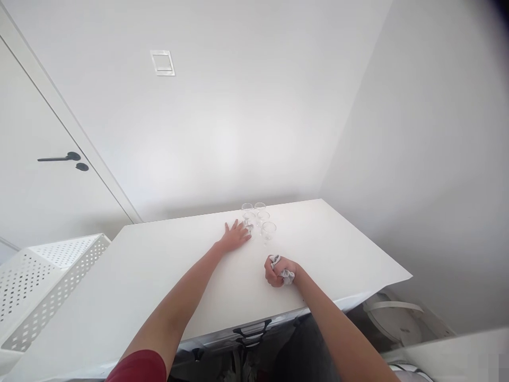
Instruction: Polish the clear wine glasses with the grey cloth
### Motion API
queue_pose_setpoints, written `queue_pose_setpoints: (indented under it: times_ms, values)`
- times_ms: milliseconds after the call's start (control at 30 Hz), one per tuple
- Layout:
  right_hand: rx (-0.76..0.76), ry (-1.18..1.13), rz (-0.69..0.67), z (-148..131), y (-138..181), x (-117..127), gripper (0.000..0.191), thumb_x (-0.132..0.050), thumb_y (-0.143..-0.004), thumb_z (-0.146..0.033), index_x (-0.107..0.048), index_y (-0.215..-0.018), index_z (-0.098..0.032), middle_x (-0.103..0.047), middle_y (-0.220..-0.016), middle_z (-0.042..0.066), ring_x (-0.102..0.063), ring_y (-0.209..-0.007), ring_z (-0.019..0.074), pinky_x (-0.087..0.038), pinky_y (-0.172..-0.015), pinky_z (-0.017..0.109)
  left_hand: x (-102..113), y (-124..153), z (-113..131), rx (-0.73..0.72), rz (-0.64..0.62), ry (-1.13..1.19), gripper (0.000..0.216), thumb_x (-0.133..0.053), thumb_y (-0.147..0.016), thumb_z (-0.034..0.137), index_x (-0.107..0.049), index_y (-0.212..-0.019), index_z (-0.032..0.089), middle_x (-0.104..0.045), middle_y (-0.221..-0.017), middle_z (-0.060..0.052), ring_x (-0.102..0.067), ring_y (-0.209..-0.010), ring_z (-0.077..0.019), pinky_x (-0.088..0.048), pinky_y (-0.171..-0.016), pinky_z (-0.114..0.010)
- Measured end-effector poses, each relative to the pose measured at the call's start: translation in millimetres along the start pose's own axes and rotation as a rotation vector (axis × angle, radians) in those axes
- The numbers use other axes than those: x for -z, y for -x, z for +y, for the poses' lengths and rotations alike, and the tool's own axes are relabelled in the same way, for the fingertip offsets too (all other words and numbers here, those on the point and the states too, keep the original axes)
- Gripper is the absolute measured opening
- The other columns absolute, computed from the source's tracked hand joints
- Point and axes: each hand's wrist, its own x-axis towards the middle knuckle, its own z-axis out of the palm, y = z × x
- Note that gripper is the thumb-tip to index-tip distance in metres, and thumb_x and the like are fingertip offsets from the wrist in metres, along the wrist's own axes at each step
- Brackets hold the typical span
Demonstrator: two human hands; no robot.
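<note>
Several clear stemmed glasses stand grouped near the back edge of the white tabletop (318,233). The nearest glass (269,229) is at the front right of the group. My left hand (234,237) lies with fingers spread beside the left glasses, its fingertips close to a glass (248,218); whether they touch it I cannot tell. Closed in a fist, my right hand (278,271) grips a crumpled light grey cloth (288,276) in front of the group, just above or on the tabletop.
At the left stands a white perforated basket (55,281). A white door with a dark handle (59,157) is beyond it. Walls bound the table at the back and right. Below the front edge are drawers with dark handles (252,331); a round white object (393,318) sits lower right.
</note>
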Motion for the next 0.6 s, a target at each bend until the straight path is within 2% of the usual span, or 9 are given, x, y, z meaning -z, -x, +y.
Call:
queue_pose_setpoints:
  times_ms: [133, 333, 467, 600]
  values:
    - [-0.003, 0.002, 0.007, -1, 0, -2, 0.008, -0.063, -0.064, -0.013, -0.068, -0.069, -0.01, -0.05, -0.045, -0.001, -0.037, -0.036, 0.008, -0.029, -0.035, 0.019, -2, -1, 0, -0.022, 0.018, 0.017, 0.066, -0.015, -0.103, 0.063, -0.056, -0.143, 0.032, -0.024, -0.173, -0.002, -0.002, -0.162, -0.037, 0.001, -0.122, -0.074]
    - [-0.009, 0.019, 0.022, -1, 1, -2, 0.006, -0.066, -0.065, -0.017, -0.066, -0.068, -0.011, -0.05, -0.045, -0.002, -0.037, -0.036, 0.0079, -0.03, -0.035, 0.019, -7, 8, 3, -0.013, 0.027, 0.0, 0.063, -0.014, -0.105, 0.057, -0.056, -0.143, 0.028, -0.029, -0.171, -0.005, -0.008, -0.162, -0.0345, -0.002, -0.124, -0.071]
    - [-0.004, 0.008, 0.023, -1, 2, -2, 0.006, -0.066, -0.066, -0.016, -0.067, -0.068, -0.011, -0.048, -0.045, -0.003, -0.036, -0.036, 0.0076, -0.03, -0.035, 0.018, -10, 28, 3, 0.04, 0.061, 0.006, 0.061, -0.014, -0.106, 0.054, -0.058, -0.14, 0.028, -0.029, -0.171, -0.005, -0.011, -0.162, -0.031, -0.001, -0.124, -0.071]
    - [0.01, 0.004, 0.024, 2, 5, 0, 0.006, -0.064, -0.068, -0.016, -0.068, -0.069, -0.011, -0.048, -0.045, -0.002, -0.037, -0.036, 0.0084, -0.029, -0.035, 0.019, -9, 62, -3, 0.103, 0.075, 0.005, 0.06, -0.014, -0.106, 0.053, -0.06, -0.136, 0.028, -0.03, -0.17, -0.005, -0.013, -0.162, -0.0287, -0.001, -0.124, -0.071]
